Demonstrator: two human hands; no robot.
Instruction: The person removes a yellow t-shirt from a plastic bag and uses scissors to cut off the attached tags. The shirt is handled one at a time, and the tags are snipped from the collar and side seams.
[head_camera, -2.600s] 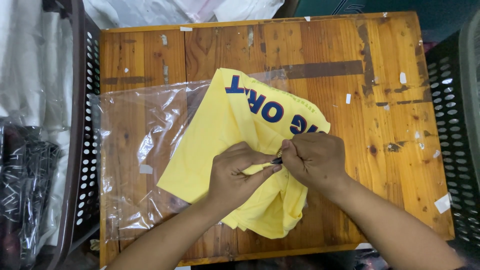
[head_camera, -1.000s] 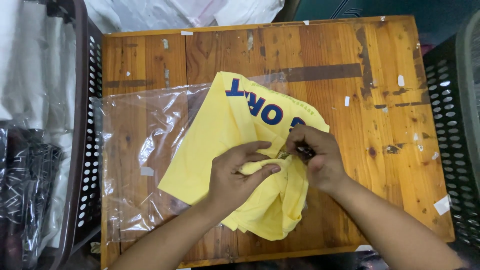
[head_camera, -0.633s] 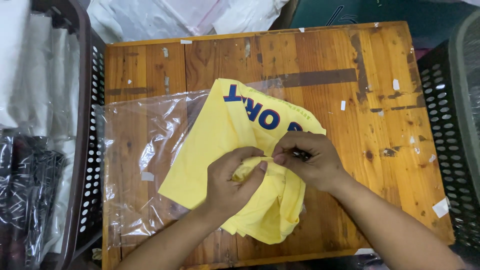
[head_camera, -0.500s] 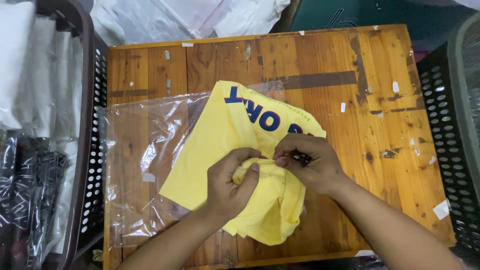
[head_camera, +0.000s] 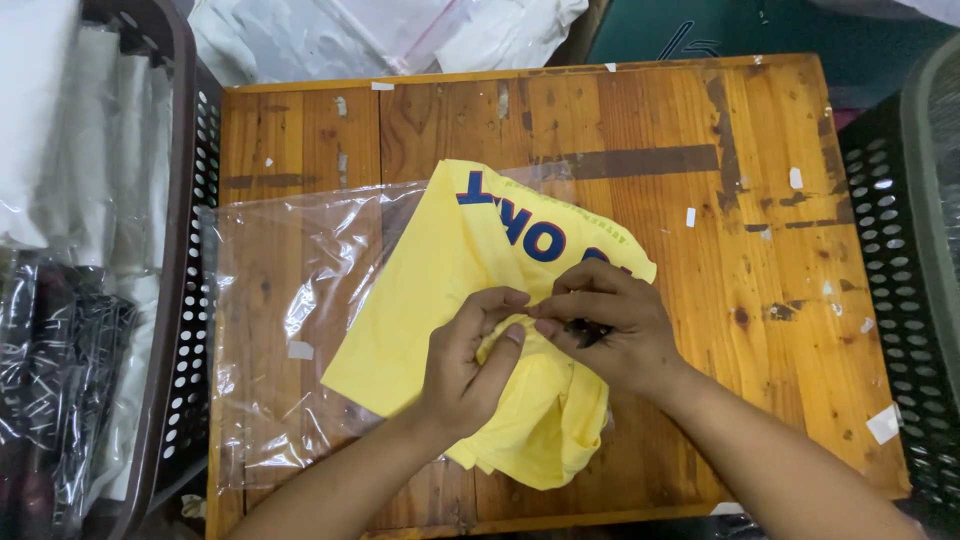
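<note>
Nearest to us, our left hand (head_camera: 468, 365) rests on the folded yellow garment (head_camera: 430, 330), its fingers curled together and pinching a small fold of the cloth near the middle of the bundle. Just beside it, our right hand (head_camera: 605, 325) meets the left, fingertips touching; its fingers are closed around a small dark object (head_camera: 583, 330) that is mostly hidden, so we cannot tell what it is. Both hands press down on the same bunched part of the fabric.

The yellow garment lies on the middle of the wooden table (head_camera: 780, 240), with blue printed letters showing along its far edge. Its left half lies on a clear plastic bag (head_camera: 290, 320), which is spread flat over the left part of the table and reaches close to the left edge.

Farther out, a dark perforated basket (head_camera: 185, 250) stands against the left side of the table, filled with bagged white and dark items. Another dark perforated basket (head_camera: 900, 290) stands at the right side. Beyond the far edge of the table we see a heap of white clothes in plastic (head_camera: 380, 35)
</note>
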